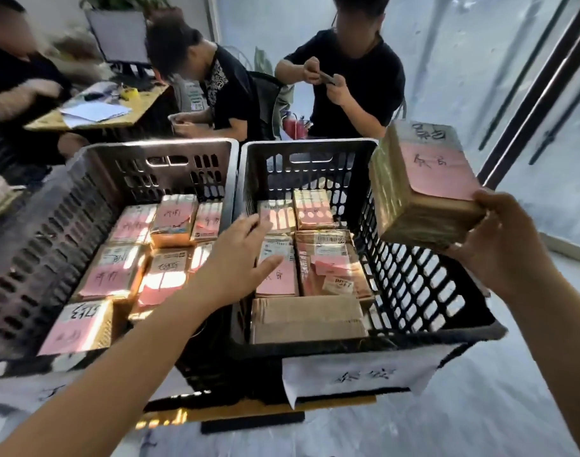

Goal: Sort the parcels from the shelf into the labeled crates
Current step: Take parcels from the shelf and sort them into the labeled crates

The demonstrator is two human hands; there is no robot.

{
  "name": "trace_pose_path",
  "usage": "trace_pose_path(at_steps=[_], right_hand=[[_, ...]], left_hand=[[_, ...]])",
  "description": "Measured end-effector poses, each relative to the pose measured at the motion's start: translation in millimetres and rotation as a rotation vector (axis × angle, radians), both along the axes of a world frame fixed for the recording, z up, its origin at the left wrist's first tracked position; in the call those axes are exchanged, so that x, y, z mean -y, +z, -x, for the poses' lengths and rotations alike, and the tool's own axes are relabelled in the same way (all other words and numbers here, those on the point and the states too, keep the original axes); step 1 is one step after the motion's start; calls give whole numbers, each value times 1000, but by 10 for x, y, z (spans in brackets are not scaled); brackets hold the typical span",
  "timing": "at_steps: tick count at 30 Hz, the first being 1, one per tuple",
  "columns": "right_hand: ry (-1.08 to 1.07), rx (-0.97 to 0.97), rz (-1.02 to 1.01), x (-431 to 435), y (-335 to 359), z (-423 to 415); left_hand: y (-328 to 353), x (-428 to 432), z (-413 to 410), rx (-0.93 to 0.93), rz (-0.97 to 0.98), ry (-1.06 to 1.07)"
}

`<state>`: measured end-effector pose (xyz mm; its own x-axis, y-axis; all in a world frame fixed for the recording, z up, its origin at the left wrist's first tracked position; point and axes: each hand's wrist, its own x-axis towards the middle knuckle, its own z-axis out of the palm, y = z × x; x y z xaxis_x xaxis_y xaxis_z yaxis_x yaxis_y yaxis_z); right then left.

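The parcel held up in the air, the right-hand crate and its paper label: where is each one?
Held parcel (423,183): head view, on its pink slip on top.
Right-hand crate (417,282): head view, on its slotted right wall.
Paper label (364,374): head view, on the white sheet hanging from the crate's front.

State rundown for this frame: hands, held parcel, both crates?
Left hand: open, fingers spread, empty, reaching over the right crate.
Right hand: gripping a parcel from below.
Held parcel: lifted, tilted, above the right crate's right wall.
Left crate: partly filled with parcels.
Right crate: partly filled, paper label on front.
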<state>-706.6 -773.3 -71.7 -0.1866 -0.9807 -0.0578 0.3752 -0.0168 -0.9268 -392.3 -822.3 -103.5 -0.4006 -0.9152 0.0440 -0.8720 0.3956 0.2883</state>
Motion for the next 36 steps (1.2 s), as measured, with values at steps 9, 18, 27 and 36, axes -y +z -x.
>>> trace_pose_path(at_steps=[9, 18, 27, 36], right_hand=[[-118, -265, -218, 1429, -233, -323], [-302, -692, -305, 2262, -1000, -376], [-270, -725, -415, 2390, -1459, -269], [-35, -1087, -601, 2382, -1657, -286]], left_hand=[[-28, 612, 137, 239, 36, 24], [-133, 697, 89, 157, 22, -17], [-171, 696, 69, 144, 18, -17], [-190, 705, 48, 150, 24, -11]])
